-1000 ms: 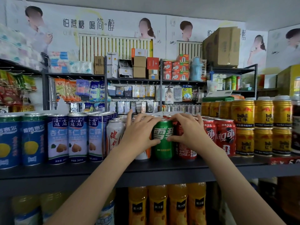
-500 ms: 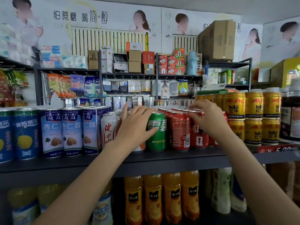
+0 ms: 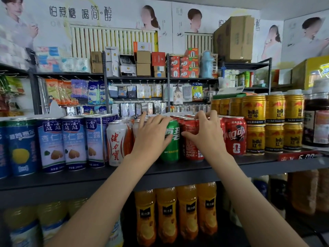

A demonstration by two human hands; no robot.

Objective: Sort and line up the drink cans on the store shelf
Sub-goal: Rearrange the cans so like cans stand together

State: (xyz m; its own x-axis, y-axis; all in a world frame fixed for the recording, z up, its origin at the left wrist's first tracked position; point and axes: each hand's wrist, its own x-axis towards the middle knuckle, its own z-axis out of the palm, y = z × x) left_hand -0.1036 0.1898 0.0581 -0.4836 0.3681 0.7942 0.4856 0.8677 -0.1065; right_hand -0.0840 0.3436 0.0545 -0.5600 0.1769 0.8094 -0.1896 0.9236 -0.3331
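Green can [image 3: 171, 139], white characters on its label, stands at the front edge of the dark shelf [image 3: 258, 162]; left hand [image 3: 153, 134] wraps its left side, thumb across the front, fingers curled over the rim. Red Coca-Cola can [image 3: 191, 139], touching the green one on its right; right hand [image 3: 206, 132] grips it, thumb on the label, fingers hooked over the top. Next right, a red can with white characters [image 3: 235, 135]. Gold Red Bull cans [image 3: 274, 122], stacked two high. Left: white can with red script [image 3: 116, 143], blue almond-drink cans marked 240mL [image 3: 74, 142]. Price tag [image 3: 299, 155] reads 5.00.
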